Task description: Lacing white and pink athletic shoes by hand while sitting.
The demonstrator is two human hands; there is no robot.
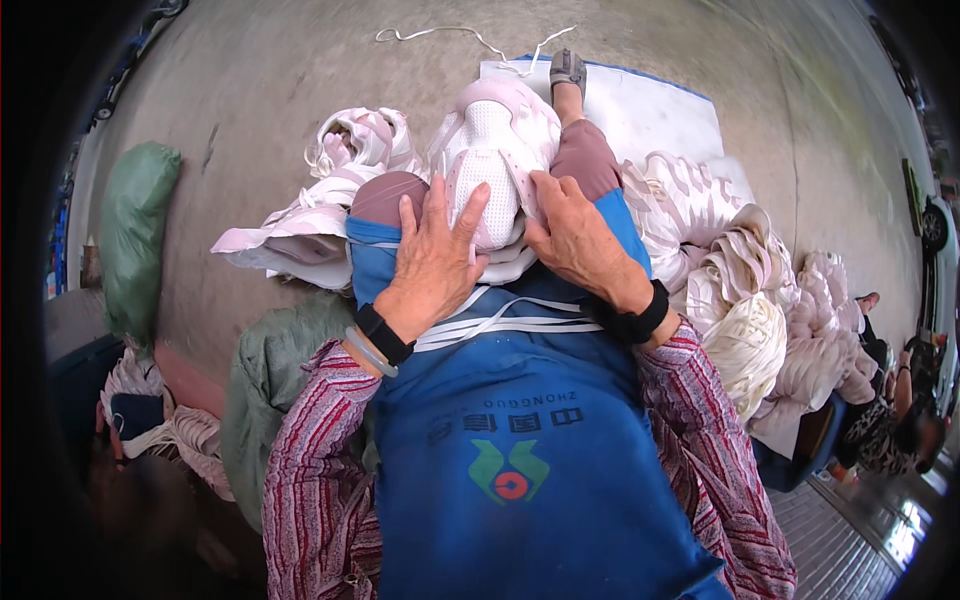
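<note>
Between the two hands' fingers lay a white shoe upper (487, 190). Left hand (437, 245) had fingers spread open along its left edge; right hand (583, 240) had fingers bent at its right edge, pinch unclear. White strings (500, 322) lay just below the fingers.

Open from above at the lap, tight at both sides.
Gap between left hand (437, 255) and right hand (583, 240) exposes white mesh piece (487, 190). Left knee (388, 197) and right knee (592, 160) block sideways entry; left pile (300, 220) and right pile (745, 270) crowd outside. Floor lane (225, 175) between left pile and green sack (142, 235).
</note>
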